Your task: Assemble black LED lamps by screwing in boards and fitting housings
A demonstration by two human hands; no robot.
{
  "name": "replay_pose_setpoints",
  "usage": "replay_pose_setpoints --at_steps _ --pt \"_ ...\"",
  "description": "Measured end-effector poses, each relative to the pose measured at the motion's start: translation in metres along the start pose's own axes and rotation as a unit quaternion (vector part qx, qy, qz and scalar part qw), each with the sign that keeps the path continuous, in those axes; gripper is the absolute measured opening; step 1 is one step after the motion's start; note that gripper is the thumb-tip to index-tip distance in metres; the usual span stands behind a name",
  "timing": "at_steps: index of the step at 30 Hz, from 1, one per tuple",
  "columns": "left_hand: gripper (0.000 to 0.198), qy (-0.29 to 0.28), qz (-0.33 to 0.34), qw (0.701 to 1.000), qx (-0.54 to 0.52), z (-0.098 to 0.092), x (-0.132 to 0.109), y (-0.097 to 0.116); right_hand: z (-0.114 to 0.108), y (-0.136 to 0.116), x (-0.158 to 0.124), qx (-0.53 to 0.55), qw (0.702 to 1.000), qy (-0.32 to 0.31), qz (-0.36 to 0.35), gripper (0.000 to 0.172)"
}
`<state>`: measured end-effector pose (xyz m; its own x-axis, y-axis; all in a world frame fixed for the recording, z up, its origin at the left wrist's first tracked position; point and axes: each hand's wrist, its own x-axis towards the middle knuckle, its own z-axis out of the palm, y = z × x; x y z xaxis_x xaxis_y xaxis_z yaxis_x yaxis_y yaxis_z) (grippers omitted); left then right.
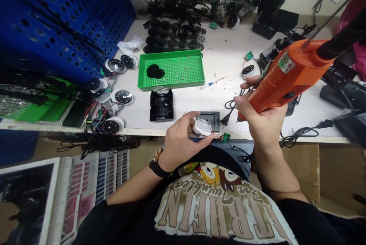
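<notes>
Near the table's front edge, my left hand (185,136) grips a small white part (203,126) between thumb and fingers. Thin wires run from this part to a green circuit board (225,137) at the edge. My right hand (261,117) is wrapped round an orange electric screwdriver (286,73), whose tip points down toward the table. Behind the white part lies a black rectangular piece (215,117). A black housing (161,104) with a clear round top stands to the left of it.
A green tray (143,81) holds small screws and black discs. Wired round parts (122,97) lie at the left by a blue perforated crate (85,4). Tangled black cables (183,6) cover the back. A thin blue-banded tool (213,83) lies right of the tray.
</notes>
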<state>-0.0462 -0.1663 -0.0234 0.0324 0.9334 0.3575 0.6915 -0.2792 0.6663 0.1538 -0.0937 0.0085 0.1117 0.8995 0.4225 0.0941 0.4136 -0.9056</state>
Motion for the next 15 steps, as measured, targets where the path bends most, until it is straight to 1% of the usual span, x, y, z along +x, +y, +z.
replay_pose_setpoints --at_steps 1,2,3,5,7,8,10,12,13,15 --pt "0.055 0.013 0.028 0.998 0.049 0.001 0.004 0.001 0.001 0.000 0.000 0.002 1.000 0.001 0.000 0.039" --pt "0.052 0.011 0.044 0.995 0.087 0.003 0.008 0.003 0.002 0.000 0.001 0.005 1.000 0.001 0.000 0.039" --pt "0.050 -0.006 0.048 0.992 0.119 0.005 0.014 0.004 0.002 0.000 0.001 0.006 1.000 0.000 0.001 0.040" --pt "0.048 -0.073 0.023 0.982 0.170 0.012 0.027 0.007 0.004 -0.002 0.001 0.003 1.000 -0.007 0.001 0.040" --pt "0.045 -0.145 -0.008 0.967 0.209 0.019 0.041 0.010 0.005 -0.005 0.001 -0.005 1.000 -0.014 -0.002 0.038" --pt "0.043 -0.173 -0.012 0.959 0.225 0.022 0.046 0.012 0.005 -0.006 0.002 -0.007 1.000 -0.018 -0.004 0.036" --pt "0.038 -0.211 0.000 0.945 0.249 0.026 0.055 0.019 0.005 -0.009 0.003 -0.004 0.999 -0.034 -0.009 0.027" --pt "0.034 -0.239 0.020 0.935 0.261 0.026 0.059 0.026 0.005 -0.012 0.004 0.008 0.998 -0.054 -0.012 0.016" --pt "0.036 -0.251 0.029 0.931 0.262 0.025 0.061 0.030 0.005 -0.013 0.005 0.015 0.998 -0.062 -0.013 0.013" --pt "0.051 -0.271 0.045 0.929 0.248 0.018 0.062 0.033 0.006 -0.014 0.006 0.032 0.997 -0.072 -0.013 0.013"
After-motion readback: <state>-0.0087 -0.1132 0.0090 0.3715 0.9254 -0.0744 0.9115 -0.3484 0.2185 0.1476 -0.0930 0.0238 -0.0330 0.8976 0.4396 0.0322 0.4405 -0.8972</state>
